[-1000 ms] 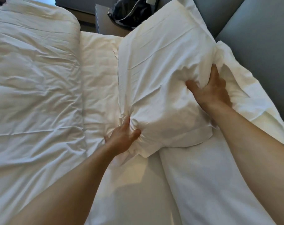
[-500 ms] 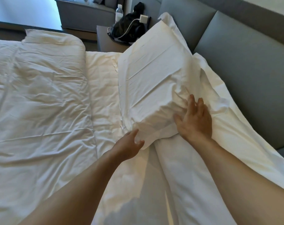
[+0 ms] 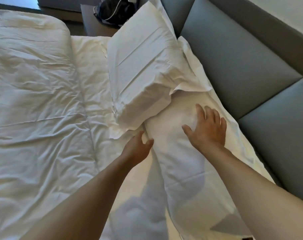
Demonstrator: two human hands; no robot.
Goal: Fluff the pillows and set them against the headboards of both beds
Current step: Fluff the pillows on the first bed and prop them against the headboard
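Two white pillows lie in a row along the grey padded headboard (image 3: 237, 66). The far pillow (image 3: 143, 66) is creased and its near end overlaps the near pillow (image 3: 185, 170). My right hand (image 3: 208, 129) lies flat, fingers spread, on top of the near pillow close to the overlap. My left hand (image 3: 138, 148) is at the near pillow's left edge, fingers loosely curled against it, holding nothing that I can see.
A rumpled white duvet (image 3: 36, 101) covers the bed to the left. Beyond the far pillow stands a bedside table (image 3: 90, 26) with a dark bag (image 3: 112, 13) and a white cable on it.
Both hands have let go of the far pillow and moved back onto the near pillow. The far pillow has settled toward the headboard.
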